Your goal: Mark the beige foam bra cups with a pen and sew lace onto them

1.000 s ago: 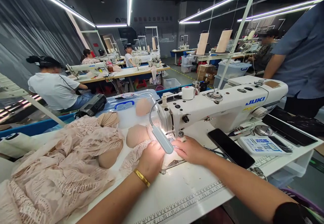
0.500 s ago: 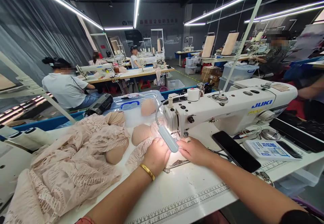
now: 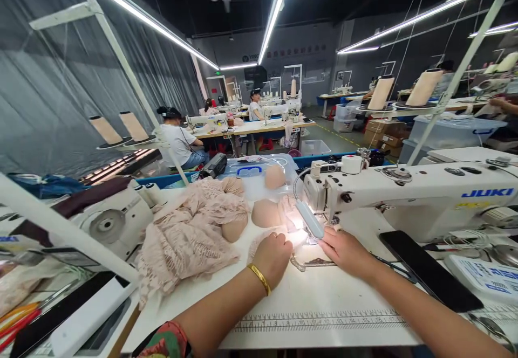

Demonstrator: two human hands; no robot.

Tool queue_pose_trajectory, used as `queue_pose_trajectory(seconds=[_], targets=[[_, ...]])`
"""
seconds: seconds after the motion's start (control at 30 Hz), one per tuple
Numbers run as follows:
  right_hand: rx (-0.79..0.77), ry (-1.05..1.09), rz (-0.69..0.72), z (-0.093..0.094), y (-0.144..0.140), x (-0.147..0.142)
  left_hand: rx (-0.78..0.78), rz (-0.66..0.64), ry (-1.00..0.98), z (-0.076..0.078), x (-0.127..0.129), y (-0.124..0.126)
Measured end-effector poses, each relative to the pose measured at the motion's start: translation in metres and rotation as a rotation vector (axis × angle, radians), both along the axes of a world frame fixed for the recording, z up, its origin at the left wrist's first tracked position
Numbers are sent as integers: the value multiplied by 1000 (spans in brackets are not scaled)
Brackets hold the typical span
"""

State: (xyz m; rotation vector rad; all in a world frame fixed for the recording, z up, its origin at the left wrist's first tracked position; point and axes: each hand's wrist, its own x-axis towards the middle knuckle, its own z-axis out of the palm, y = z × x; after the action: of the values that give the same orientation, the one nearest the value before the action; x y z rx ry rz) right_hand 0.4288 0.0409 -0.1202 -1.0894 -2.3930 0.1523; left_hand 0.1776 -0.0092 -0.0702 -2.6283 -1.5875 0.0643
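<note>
Right under the needle of the white sewing machine (image 3: 404, 191), a small piece of pale lace fabric (image 3: 259, 242) lies flat on the desk (image 3: 324, 304), lit by the machine's little lamp (image 3: 309, 219). The left hand (image 3: 275, 255), a gold bangle (image 3: 259, 278) on its wrist, rests on the lace with its fingers curled down, pressing the cloth rather than gripping it. The right hand (image 3: 343, 246) lies flat just beside the presser foot, fingers stretched toward the lit spot; whether they touch the lace I cannot tell. Left of the hands sits a heap of pink lace garments (image 3: 190, 234) with beige padded cups (image 3: 265, 212). A black phone (image 3: 429, 269) lies to the right, well apart from the lace.
</note>
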Motion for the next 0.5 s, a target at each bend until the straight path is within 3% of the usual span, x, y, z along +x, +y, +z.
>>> queue_pose_trajectory(seconds=[0.2, 0.33, 0.4, 0.5], targets=[[42, -42, -14, -6, 0, 1, -43, 46, -8, 4, 4, -4], [20, -28, -22, -7, -1, 2, -104, 72, -35, 20, 8, -9], [1, -10, -19, -13, -1, 5, -150, 100, -59, 33, -3, -22], [0, 56, -6, -40, 6, 16, -220, 148, -124, 58, -47, -62]])
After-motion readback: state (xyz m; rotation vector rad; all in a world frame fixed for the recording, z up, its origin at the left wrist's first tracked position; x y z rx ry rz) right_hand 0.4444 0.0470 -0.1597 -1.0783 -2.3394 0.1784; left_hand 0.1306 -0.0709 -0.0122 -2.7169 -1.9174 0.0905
